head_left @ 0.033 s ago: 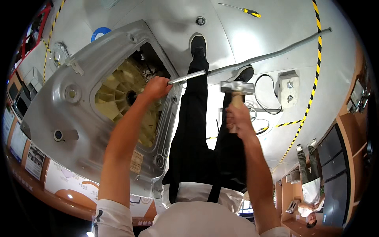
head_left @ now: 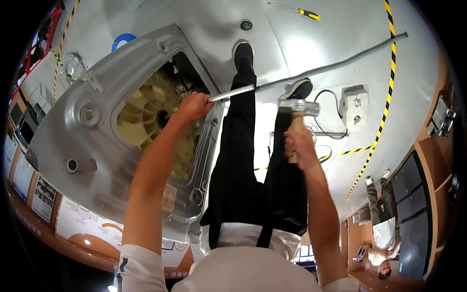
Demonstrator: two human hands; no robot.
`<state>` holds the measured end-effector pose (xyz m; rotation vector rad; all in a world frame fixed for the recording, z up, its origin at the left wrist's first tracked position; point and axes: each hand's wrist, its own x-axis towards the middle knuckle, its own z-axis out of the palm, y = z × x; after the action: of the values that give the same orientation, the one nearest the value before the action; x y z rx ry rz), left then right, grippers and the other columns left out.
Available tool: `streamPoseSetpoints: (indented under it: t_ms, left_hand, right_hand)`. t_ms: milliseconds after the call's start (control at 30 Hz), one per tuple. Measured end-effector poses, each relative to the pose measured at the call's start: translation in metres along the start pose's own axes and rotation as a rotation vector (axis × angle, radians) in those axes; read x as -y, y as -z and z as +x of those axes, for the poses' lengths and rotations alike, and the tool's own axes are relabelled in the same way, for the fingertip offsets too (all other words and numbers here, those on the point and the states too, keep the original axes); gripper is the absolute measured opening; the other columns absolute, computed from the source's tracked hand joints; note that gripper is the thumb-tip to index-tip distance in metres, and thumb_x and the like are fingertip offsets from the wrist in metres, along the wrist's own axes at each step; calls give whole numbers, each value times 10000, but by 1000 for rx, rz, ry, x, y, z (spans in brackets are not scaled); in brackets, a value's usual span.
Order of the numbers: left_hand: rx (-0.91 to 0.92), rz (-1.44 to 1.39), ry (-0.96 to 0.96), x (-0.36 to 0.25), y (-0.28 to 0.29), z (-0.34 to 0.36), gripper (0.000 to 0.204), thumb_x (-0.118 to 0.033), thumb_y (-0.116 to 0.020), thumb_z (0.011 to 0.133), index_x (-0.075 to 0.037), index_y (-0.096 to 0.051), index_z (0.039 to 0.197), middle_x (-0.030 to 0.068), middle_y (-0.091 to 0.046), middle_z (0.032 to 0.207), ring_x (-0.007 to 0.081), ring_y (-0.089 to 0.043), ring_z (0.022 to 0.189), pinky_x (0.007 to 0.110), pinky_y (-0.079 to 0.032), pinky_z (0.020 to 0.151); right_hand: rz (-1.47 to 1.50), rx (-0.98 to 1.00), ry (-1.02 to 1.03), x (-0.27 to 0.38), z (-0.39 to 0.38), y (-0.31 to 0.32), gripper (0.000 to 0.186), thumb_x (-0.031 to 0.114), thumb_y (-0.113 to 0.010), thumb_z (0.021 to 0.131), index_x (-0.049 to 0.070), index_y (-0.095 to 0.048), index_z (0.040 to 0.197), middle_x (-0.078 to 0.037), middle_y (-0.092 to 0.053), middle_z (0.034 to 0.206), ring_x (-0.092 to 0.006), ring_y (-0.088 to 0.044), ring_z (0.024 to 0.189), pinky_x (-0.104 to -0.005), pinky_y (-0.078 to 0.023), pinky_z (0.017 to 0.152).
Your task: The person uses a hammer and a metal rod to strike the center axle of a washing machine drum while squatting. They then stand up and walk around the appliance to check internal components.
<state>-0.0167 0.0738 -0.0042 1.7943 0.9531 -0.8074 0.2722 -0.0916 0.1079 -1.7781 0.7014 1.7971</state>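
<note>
My left hand is wrapped round a shiny metal bar, whose free end points right and slightly up. The bar's other end is hidden by the hand, at the edge of an opening in a grey metal machine housing. Inside that opening lies a yellowish ribbed plastic tub with a dark hub. In my right hand is a hammer, gripped by its wooden handle, slightly blurred. Its steel head is up, to the right of the bar's end and apart from it.
A long grey hose stretches across the floor beyond my feet. Farther off lies a yellow-and-black screwdriver. A white box-shaped block and a black cable are at right, near striped floor tape. Another person stands at lower right.
My right hand and the hammer have shifted a little to the right, away from the bar. The left hand and the bar are almost where they were.
</note>
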Motion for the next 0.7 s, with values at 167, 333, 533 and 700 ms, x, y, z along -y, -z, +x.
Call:
streamPoseSetpoints:
  t_ms: [167, 333, 533, 700]
  left_hand:
    - [-9, 32, 64, -21, 6, -3, 188, -240, -600, 787, -61, -654, 774, 186, -608, 715, 380, -583, 728, 474, -456, 683]
    - [-5, 40, 23, -11, -3, 0, 212, -259, -608, 786, -53, -648, 762, 186, -607, 713, 384, -580, 730, 468, -456, 674]
    - [73, 78, 66, -15, 3, 0, 230, -276, -577, 800, -60, -656, 799, 173, -632, 765, 388, -592, 764, 483, -472, 708]
    - [67, -4, 79, -14, 11, -5, 212, -267, -594, 787, -65, -655, 803, 171, -606, 691, 378, -591, 697, 458, -459, 636]
  right_hand:
    - [-40, -247, 166, 51, -6, 103, 94, 140, -543, 845, 107, -472, 793, 40, -399, 544, -45, -346, 385, -199, -287, 326]
    - [266, -307, 417, 98, 0, 125, 147, 96, -513, 844, 121, -431, 725, 49, -347, 533, -49, -327, 408, -206, -308, 365]
    - [-110, -38, 366, 12, 42, -4, 97, 108, -539, 850, 71, -449, 843, 3, -450, 611, -72, -417, 441, -243, -366, 379]
    - [-79, 28, 105, 42, 22, -27, 142, 63, -523, 818, 119, -393, 833, 32, -364, 541, -68, -335, 376, -245, -297, 323]
